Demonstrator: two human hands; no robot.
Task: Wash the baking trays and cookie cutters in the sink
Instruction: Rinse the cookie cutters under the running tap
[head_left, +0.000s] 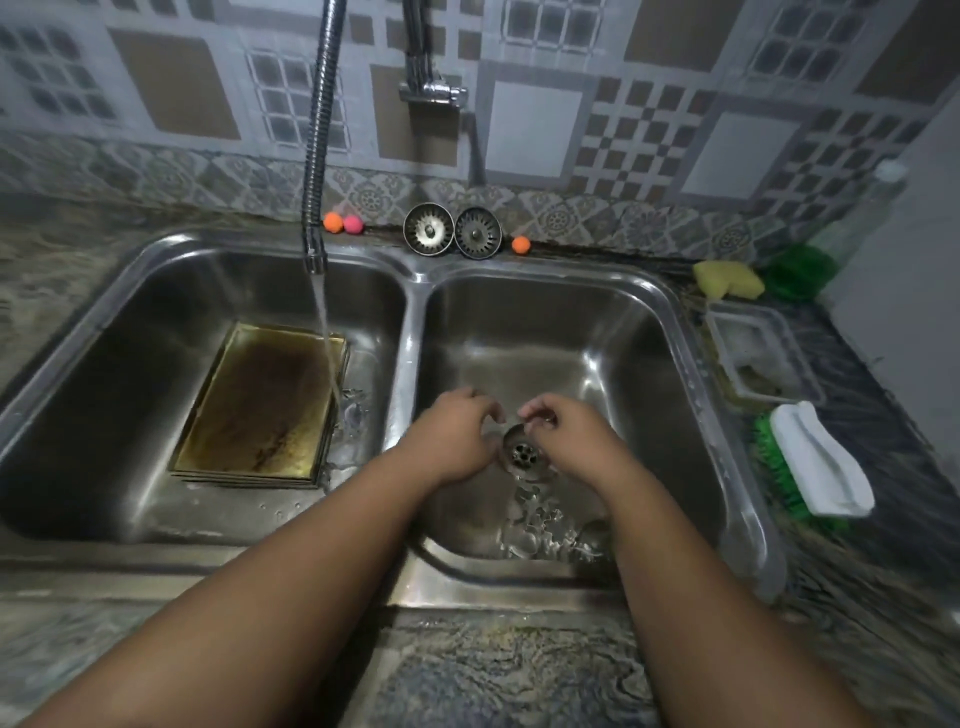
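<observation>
Stacked baking trays (260, 400) flat in left basin (130, 332), long axis front-to-back

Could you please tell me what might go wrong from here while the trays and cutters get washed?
The two strainers sit on the back ledge, so the right basin's drain is uncovered; crumbs or small pieces could wash down beneath the left hand and right hand. The tap stream hits only the right edge of the baking trays, so it may splash and leave the brown residue unsoaked.

In the left basin (130, 364) lie baking trays (260, 405).
</observation>
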